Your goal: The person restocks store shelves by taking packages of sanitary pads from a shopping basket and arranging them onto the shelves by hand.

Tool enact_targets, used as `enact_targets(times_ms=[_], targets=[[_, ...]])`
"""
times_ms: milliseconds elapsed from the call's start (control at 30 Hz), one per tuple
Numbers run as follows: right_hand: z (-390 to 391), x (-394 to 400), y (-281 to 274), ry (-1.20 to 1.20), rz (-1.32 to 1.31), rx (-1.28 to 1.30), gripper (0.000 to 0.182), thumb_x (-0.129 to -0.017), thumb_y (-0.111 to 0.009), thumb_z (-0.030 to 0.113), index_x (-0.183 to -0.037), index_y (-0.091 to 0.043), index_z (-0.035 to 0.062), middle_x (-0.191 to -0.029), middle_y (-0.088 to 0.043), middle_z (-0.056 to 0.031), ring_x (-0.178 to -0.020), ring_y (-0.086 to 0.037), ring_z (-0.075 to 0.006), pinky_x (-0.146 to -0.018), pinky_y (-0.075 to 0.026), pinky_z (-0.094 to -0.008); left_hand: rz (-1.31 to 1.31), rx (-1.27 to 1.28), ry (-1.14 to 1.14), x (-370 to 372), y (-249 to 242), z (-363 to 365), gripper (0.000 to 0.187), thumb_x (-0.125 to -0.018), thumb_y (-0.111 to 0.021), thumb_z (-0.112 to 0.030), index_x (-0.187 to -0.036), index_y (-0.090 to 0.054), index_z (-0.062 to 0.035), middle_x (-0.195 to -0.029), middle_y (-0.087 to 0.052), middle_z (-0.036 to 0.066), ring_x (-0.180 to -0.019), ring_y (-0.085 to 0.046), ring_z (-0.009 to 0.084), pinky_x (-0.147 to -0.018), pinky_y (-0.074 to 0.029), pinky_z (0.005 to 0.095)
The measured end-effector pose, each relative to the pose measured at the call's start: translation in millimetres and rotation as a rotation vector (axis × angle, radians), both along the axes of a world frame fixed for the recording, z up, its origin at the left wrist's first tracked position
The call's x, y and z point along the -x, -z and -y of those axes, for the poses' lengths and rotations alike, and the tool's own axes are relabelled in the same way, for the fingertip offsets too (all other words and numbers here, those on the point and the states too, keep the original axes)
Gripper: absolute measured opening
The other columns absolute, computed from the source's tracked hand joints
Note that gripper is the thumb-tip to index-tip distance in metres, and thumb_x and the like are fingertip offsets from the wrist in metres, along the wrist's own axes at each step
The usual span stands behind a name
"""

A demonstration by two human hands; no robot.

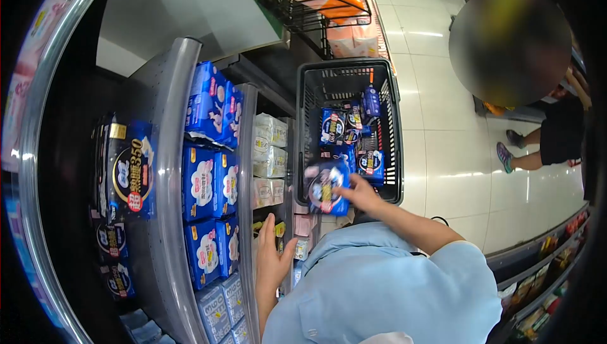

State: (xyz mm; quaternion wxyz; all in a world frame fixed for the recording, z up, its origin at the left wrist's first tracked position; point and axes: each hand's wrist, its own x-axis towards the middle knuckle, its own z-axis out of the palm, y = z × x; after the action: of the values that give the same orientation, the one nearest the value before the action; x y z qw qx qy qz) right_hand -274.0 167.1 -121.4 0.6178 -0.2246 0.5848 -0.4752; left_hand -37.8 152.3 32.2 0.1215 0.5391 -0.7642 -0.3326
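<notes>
My right hand [361, 193] grips the edge of a dark blue pack of sanitary pads [324, 190], its print partly blurred. The pack is over the near end of a black plastic basket [344, 63]. Inside the basket lie several similar dark blue packs [332, 127] and a blue-purple item [371, 101]. My left hand [274, 255] has its fingers stretched out and thumb apart, holding nothing. It is beside the shelf front, close to small pink packs [303, 224].
Shelves on the left carry blue packs [202, 189], black-and-gold packs [133, 170] and white packs [270, 148] behind a clear shelf edge [169, 173]. A wire rack [316, 4] holds orange-pink packages. Another person's shoe [504, 157] is on the tiled floor [452, 173] at right.
</notes>
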Motion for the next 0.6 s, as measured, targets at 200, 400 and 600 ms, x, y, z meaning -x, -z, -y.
enact_targets(times_ms=[200, 400, 600], targets=[[-2, 61, 73, 0.276, -0.593, -0.22, 0.058, -0.07, -0.073, 0.035, -0.108, -0.051, -0.0022, -0.091, -0.064, -0.017, -0.081, -0.063, -0.0251, -0.075, -0.049, -0.035, 0.172, 0.065, 0.182, 4, -1, 9, 0.059, -0.08, -0.065, -0.021, -0.13, -0.041, -0.0016, -0.13, -0.045, 0.019, -0.119, -0.044, 0.0342, -0.098, -0.036, 0.0388], [11, 66, 99, 0.138, -0.361, -0.298, 0.06, -0.075, -0.071, 0.033, -0.114, -0.049, -0.006, -0.101, -0.061, -0.0173, -0.089, -0.062, -0.0219, -0.077, -0.051, -0.0323, 0.17, 0.087, 0.192, 5, 3, 5, 0.056, -0.08, -0.065, -0.019, -0.128, -0.043, -0.0018, -0.128, -0.048, 0.018, -0.119, -0.045, 0.0339, -0.098, -0.036, 0.0387], [17, 49, 110, -0.143, -0.581, -0.261, 0.073, -0.074, -0.068, 0.041, -0.124, -0.042, -0.0051, -0.114, -0.055, -0.0263, -0.104, -0.056, -0.0333, -0.091, -0.043, -0.0378, 0.175, 0.095, 0.189, -2, 7, 3, 0.052, -0.079, -0.065, -0.017, -0.125, -0.046, -0.0015, -0.127, -0.049, 0.017, -0.118, -0.046, 0.0329, -0.099, -0.036, 0.039]])
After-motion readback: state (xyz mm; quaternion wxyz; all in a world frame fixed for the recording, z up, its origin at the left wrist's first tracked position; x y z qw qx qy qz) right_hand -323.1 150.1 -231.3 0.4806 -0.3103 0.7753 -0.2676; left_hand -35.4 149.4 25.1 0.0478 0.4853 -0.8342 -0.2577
